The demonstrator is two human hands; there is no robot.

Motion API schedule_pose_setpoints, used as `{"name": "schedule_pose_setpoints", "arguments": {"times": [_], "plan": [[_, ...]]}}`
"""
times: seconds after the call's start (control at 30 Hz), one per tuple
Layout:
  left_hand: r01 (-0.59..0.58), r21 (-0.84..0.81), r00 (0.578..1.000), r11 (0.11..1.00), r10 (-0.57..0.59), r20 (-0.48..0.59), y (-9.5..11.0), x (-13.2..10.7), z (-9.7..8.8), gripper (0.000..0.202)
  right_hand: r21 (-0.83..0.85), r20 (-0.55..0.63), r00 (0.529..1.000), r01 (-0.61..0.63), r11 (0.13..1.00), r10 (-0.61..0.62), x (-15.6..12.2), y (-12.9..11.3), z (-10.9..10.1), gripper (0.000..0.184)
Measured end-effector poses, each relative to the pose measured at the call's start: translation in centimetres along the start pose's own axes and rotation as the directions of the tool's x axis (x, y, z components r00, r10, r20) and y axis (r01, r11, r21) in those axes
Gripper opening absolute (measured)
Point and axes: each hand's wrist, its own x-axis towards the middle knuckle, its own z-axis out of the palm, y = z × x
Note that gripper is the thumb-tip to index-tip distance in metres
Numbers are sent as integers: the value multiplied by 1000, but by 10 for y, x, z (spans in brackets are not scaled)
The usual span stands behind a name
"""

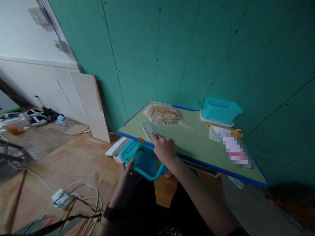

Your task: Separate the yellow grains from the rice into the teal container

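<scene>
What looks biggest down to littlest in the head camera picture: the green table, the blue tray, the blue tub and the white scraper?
1. Green table.
2. Blue tray and blue tub: they look about alike, and the tray is nearer the camera, so I can't rank them.
3. White scraper, the smallest.

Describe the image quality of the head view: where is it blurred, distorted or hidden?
Head view: light is dim and even, no glare; the wide lens tilts and bends the table edge and wall lines; a pixelated patch hides something on the table; the floor cables at lower left are smeared; the right hand and grain pile are fairly sharp.
</scene>
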Motion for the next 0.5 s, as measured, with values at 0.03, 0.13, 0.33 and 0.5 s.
{"name": "schedule_pose_setpoints", "arguments": {"times": [0.03, 0.13, 0.33, 0.5], "plan": [[0, -1, 1000, 1000, 0, 2, 0, 0, -1, 68, -2, -2, 1000, -3, 1000, 3, -2, 3, 0, 61], [-1, 8, 1000, 1000, 1, -7, -1, 1, -3, 68, -8, 1, 1000, -25, 1000, 25, -7, 14, -1, 63], [2, 12, 1000, 1000, -2, -1, -1, 2, -3, 71, 1, 7, 998, -67, 998, 67, -17, 39, 1, 66], [8, 29, 1000, 1000, -7, -16, 1, 1, 0, 74, 3, -19, 994, -111, 994, 111, -26, 60, 6, 68]]}}
